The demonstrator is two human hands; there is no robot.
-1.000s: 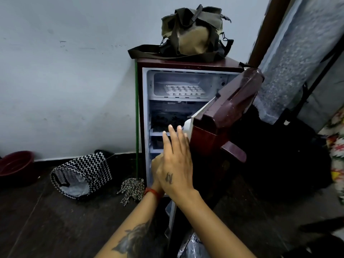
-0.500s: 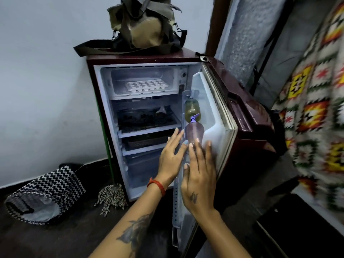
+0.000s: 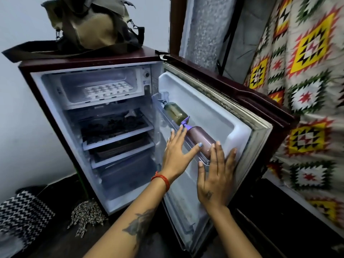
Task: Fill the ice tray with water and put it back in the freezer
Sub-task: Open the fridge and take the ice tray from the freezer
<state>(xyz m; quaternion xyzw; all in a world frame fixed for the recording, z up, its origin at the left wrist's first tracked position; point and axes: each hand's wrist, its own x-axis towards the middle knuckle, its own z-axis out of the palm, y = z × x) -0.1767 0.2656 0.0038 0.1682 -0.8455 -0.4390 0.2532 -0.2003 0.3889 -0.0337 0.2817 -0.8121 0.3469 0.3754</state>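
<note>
White ice tray (image 3: 108, 89) sits in freezer compartment (image 3: 93, 86), untouched, filling pending; left hand (image 3: 177, 155) and right hand (image 3: 216, 175) spread, empty.

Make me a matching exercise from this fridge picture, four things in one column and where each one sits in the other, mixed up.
Things:
1. ice tray
2. canvas bag
3. purple-capped bottle
4. mop head

Places:
A. on the floor by the fridge
B. door shelf
C. freezer compartment
D. on top of the fridge

Pairs: 1-C, 2-D, 3-B, 4-A
</note>
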